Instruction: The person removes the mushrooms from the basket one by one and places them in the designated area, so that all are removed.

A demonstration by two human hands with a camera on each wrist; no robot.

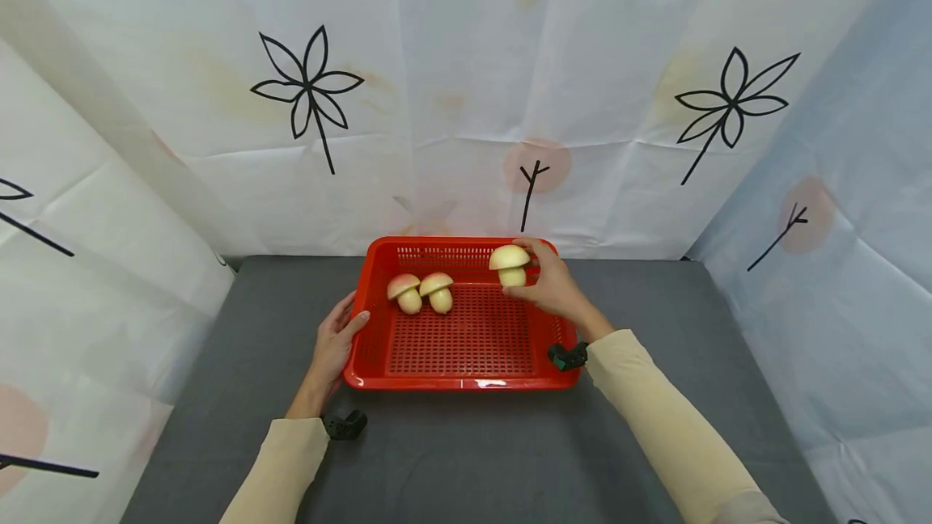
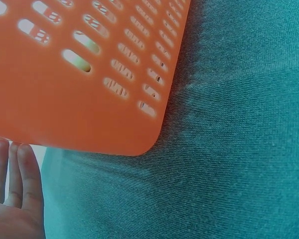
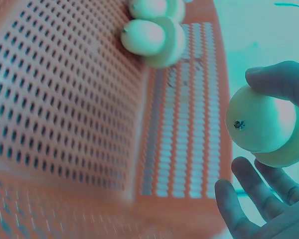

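Note:
A shallow red plastic basket [image 1: 462, 383] with slotted sides stands on the grey table. My left hand [image 1: 337, 342] grips its left rim, thumb over the edge and fingers along the outside. The left wrist view shows those fingers [image 2: 27, 172] against the rim, with the thumb out of sight. My right hand [image 1: 546, 277] holds a toy mushroom [image 1: 511, 265] with a pale yellow cap, between thumb and fingers above the basket's back right part. Two more toy mushrooms [image 1: 409, 297] with reddish caps lie side by side in the basket's left half.
White cloth [image 1: 437, 87] printed with black flower outlines hangs behind the table and on both sides. The grey tabletop [image 1: 451, 459] extends around the basket. A dark wrist band [image 1: 345, 425] is on each wrist.

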